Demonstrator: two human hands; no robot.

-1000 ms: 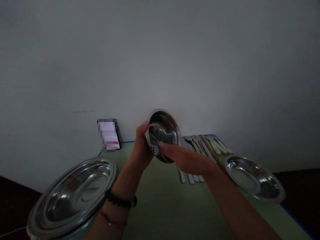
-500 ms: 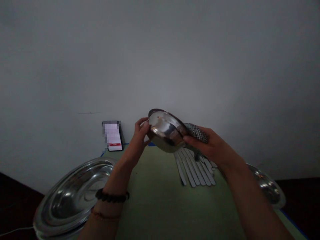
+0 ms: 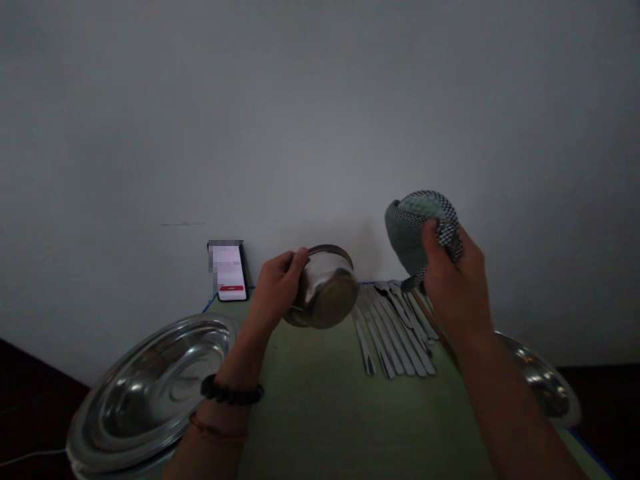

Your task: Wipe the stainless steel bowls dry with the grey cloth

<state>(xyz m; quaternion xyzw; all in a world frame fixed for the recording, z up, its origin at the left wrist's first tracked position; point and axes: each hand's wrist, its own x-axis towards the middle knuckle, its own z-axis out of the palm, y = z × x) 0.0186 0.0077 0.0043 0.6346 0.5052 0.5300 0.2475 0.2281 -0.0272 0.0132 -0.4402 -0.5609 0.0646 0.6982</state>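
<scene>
Left hand (image 3: 275, 287): gripping one steel bowl (image 3: 327, 290) near the rim; bowl is tilted above the worktop (image 3: 305, 413), base toward us, mouth turned away.
Right hand (image 3: 457, 280): clamped on one bunched green cloth (image 3: 413, 240) with checked edging, raised well apart from the bowl.
Bowl and cloth: we read this as a wiping step, cloth off the metal right now. If we need another pass, it calls for turning the bowl in the left hand and pressing the cloth to it.
Steel basins (image 3: 150, 393): left of and below the left hand; one on top, seemingly at least one more underneath.
Phone (image 3: 231, 270): one, left of the left hand, leaning back.
Flatware (image 3: 395, 347): between and below the hands; about six near-end handles, far pieces overlap, no firm count.
Wooden stick (image 3: 440, 331): below-left of the right hand; at least one.
Shallow dish (image 3: 543, 377): one visible, below-right of the right hand.
</scene>
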